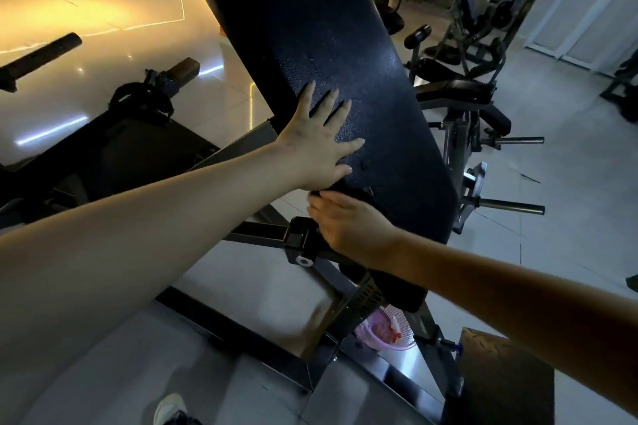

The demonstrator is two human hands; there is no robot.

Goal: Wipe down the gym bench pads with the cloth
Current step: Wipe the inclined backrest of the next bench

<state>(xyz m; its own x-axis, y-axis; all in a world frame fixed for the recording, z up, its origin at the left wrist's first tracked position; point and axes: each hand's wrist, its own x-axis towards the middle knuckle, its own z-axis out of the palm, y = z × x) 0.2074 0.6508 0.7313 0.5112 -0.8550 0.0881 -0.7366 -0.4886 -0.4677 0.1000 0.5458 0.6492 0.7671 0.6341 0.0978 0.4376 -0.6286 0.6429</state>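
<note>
The black, grainy back pad (310, 28) of an incline gym bench slants up from the centre to the top of the view. My left hand (317, 145) lies flat on its lower part with the fingers spread. Just below, my right hand (345, 224) curls its fingers at the pad's bottom left corner over a dark bunched cloth (348, 190), which is hard to tell apart from the pad. The black seat pad (397, 290) sits under my right forearm, mostly hidden.
The bench's steel frame and hinge (303, 248) run under my hands. A pink basket (386, 331) stands on the tiled floor beneath the seat. More benches (455, 86) and weight pegs (511, 207) stand to the right. My shoe (171, 407) shows at the bottom.
</note>
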